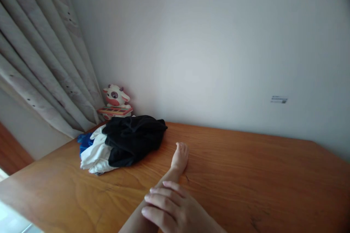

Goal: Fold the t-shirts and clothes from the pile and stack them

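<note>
My left hand (180,156) rests on the wooden table to the right of a clothes pile, its fingers short in view and loosely bent, with nothing visible in it. Across my left forearm lies my right hand (175,207), fingers spread and holding no object. The pile has a black garment (135,138) on top, a white garment (98,154) at its left and a bit of shiny blue cloth (85,142) at the far left. Neither hand touches the clothes.
Behind the pile, a cow-shaped toy with a small keyboard (115,102) stands by the wall. A patterned curtain (46,51) hangs at the left. The wooden table (246,174) reaches back to a pale wall (205,43) with a small printed label (279,99).
</note>
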Demonstrator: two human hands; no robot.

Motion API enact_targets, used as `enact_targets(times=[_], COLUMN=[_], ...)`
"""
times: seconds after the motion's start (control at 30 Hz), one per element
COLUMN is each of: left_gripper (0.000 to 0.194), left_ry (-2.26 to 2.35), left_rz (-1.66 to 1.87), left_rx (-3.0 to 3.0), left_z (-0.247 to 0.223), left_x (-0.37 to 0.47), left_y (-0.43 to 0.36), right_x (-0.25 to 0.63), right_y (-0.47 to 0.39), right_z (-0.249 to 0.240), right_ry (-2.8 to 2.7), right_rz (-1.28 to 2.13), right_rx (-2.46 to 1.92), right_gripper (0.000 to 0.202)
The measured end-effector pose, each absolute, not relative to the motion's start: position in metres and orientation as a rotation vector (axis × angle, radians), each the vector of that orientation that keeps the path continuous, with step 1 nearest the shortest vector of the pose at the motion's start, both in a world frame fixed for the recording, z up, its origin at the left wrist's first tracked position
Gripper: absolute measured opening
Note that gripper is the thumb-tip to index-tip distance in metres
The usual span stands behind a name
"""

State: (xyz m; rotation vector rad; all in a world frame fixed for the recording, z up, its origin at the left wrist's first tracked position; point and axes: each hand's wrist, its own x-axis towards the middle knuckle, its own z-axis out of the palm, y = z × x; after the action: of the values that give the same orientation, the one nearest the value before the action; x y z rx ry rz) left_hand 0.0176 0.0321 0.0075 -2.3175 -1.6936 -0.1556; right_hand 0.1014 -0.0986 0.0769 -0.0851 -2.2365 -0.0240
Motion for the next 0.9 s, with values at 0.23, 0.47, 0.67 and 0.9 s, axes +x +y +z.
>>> enact_targets(times=[0.23,0.47,0.67,0.9], left_gripper=[0.056,0.052,0.06,0.058], left_ry=[-1.934,-1.28,-1.028,-0.797], left_rz=[-0.819,-3.649,-3.778,-3.95], left_rx=[-2.331,-0.548,-0.384,-0.227], left_z=[-0.011,-0.015,-0.02,-0.022], left_x=[0.045,0.061,0.068,0.072], left_y=[0.034,0.035,0.03,0.03], right_x=[0.093,0.115,0.135,0.142], right_y=[-0.102,-0.103,-0.11,-0.116], right_z=[0.058,0.057,0.064,0.099], right_ry=[-2.335,-2.237,-2.285,-2.555], right_rz=[0.258,0.261,0.518,0.763], right_rx=[-0.004,-0.131,-0.155,-0.241], right_gripper=[0.019,0.015,0.026,0.013])
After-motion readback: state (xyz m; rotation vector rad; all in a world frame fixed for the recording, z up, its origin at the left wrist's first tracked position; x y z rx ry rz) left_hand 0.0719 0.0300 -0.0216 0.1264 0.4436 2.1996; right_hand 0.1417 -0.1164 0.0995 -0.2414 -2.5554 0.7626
